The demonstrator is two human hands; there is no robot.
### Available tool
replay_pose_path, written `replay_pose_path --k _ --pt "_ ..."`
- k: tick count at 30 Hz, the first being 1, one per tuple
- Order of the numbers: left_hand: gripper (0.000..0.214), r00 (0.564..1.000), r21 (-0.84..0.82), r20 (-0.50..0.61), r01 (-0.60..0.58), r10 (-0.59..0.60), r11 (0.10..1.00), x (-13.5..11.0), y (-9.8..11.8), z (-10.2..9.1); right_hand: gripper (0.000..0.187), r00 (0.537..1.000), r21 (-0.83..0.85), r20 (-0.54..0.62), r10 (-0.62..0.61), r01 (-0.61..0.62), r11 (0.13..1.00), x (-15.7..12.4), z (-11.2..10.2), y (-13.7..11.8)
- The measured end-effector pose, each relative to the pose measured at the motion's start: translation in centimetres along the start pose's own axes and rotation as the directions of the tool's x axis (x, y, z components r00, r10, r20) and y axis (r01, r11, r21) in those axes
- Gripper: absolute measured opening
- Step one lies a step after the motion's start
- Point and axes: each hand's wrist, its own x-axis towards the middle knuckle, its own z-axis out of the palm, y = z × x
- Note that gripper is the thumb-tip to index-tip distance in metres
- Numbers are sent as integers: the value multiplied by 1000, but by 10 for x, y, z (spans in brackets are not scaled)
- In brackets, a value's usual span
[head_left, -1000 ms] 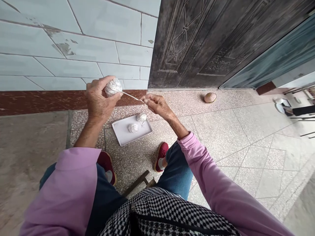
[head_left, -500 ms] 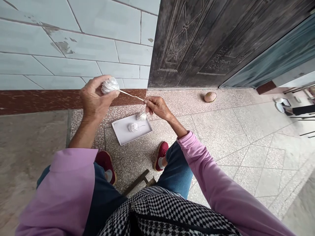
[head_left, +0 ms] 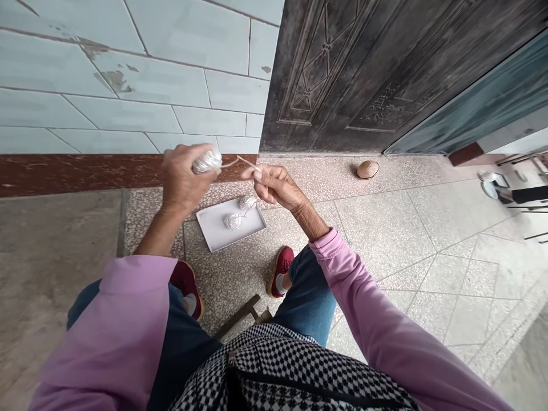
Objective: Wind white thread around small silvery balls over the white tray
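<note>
My left hand [head_left: 185,180] is closed around a small ball of white thread [head_left: 207,161], held up in front of me. A strand [head_left: 240,160] runs from the ball to my right hand [head_left: 274,184], which pinches it between thumb and fingers. Below the hands, a white tray [head_left: 214,229] lies on the floor with two more white thread balls on it, one in the middle [head_left: 232,221] and one near the far edge [head_left: 247,202]. I sit with both feet in red shoes beside the tray.
A tiled wall with a red-brown base band [head_left: 64,174] runs on the left and a dark embossed metal door [head_left: 363,74] stands ahead. A small round tan object [head_left: 367,169] lies on the floor by the door. Dark furniture legs [head_left: 528,200] show at the right edge.
My left hand with the ball has dropped lower and moved right, closer to my right hand. The strand between the hands is shorter and slacker.
</note>
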Motion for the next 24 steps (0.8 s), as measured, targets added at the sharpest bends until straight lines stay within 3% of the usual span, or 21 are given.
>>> replay_pose_path --k 2,4,7,9,10,12,14,16,18,20,22,24 --pt "40 978 209 196 -119 78 971 -9 11 3 39 993 14 -118 -5 6 1000 0 1 -11" --pt "38 934 251 351 -160 64 955 -15 22 6 40 967 -31 -253 2 -11 999 -1 -1 -23" --pt "34 920 111 393 -53 5 992 -14 34 3 49 890 -246 -455 4 -131 960 -6 -16 -36" --pt "38 927 -115 372 101 -51 988 -10 40 -7 31 840 -392 -543 -16 -237 889 -11 -33 -39" --pt "45 926 -253 369 185 -82 950 -8 42 -13 20 839 -434 -544 -11 -271 859 -14 -42 -39" --pt "59 926 -477 354 298 -130 827 -4 43 -24 38 897 -442 -435 79 -289 849 -21 -55 -36" --pt "70 939 -599 297 327 -177 731 0 41 -31 59 954 -356 -213 211 -277 892 -28 -59 -32" --pt "76 952 -632 213 307 -221 712 3 35 -33 71 962 -215 8 274 -266 940 -31 -54 -26" --pt "74 961 -560 155 278 -230 781 4 28 -31 78 956 -80 135 261 -252 964 -30 -43 -20" --pt "59 976 -336 137 205 -168 919 0 23 -23 77 962 30 167 216 -224 974 -24 -30 -15" --pt "39 975 -37 216 55 -45 998 -8 21 -10 70 981 119 99 169 -181 976 -15 -21 -13" --pt "30 917 111 393 -117 64 987 -19 22 5 58 987 190 -62 150 -136 972 -5 -16 -13"
